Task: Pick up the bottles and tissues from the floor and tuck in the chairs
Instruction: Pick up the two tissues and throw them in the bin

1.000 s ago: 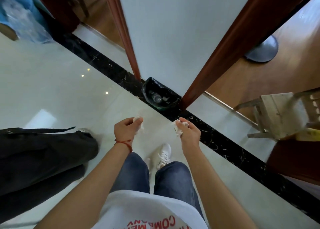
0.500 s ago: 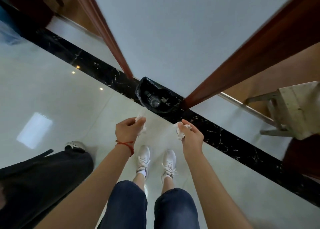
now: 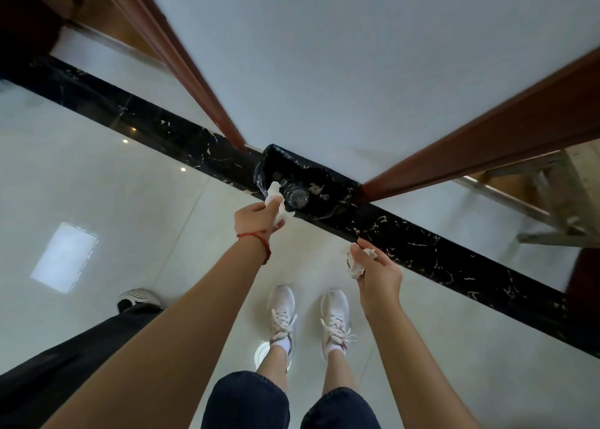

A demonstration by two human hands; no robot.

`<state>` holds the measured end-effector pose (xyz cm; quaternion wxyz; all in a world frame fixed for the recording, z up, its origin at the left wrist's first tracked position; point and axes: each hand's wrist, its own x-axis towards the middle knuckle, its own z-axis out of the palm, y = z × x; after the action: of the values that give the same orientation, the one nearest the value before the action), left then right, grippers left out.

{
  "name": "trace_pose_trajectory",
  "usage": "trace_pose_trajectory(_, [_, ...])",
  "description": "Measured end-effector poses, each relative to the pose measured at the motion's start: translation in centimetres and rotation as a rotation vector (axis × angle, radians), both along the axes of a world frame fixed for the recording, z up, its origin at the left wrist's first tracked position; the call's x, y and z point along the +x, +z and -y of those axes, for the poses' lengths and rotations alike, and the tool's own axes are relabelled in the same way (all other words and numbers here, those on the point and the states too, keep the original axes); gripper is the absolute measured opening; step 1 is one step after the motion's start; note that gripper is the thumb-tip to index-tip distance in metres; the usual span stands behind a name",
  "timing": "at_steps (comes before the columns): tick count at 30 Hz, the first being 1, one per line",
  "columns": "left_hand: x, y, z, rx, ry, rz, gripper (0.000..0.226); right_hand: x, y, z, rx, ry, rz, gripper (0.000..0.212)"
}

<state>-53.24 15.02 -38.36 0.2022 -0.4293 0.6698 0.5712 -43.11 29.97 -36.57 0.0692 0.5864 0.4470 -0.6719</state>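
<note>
My left hand [image 3: 258, 218] is shut on a crumpled white tissue [image 3: 276, 202] and holds it over the near rim of a black-lined bin [image 3: 328, 178]. A clear plastic bottle [image 3: 297, 195] and bits of tissue lie inside the bin. My right hand [image 3: 376, 272] is lower and to the right, above the pale floor, shut on a second crumpled tissue [image 3: 355, 266]. The bin stands on the black marble strip against the white wall.
Red-brown door frames [image 3: 201, 81] flank the white wall section on both sides. A wooden stool [image 3: 571, 198] stands at the right. Another person's dark trouser leg and shoe [image 3: 136, 298] are at my left. My own white shoes [image 3: 282, 311] stand just before the bin.
My left hand has moved forward with its tissue to the bin's rim. My right hand has stayed back, still holding its tissue. The view has moved closer to the bin.
</note>
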Motion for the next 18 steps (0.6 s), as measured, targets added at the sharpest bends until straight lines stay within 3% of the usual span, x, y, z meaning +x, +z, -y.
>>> trace_pose_trajectory(9, [-2.7,-2.1,-0.5,-0.016,-0.058,0.026,0.020,-0.5,-0.6,-0.7,0.001,-0.042,-0.013,0.021])
trace_pose_trajectory(15, [-3.5,-1.3,-0.5,0.258,-0.001,0.005,0.020,-1.4,-1.1,-0.8,0.009,-0.032,-0.010,0.019])
trace_pose_trajectory(18, [-3.2,-1.6,0.1,0.113,-0.151,-0.022,0.036,-1.8,-1.4,-0.6,0.004,-0.028,-0.008,0.016])
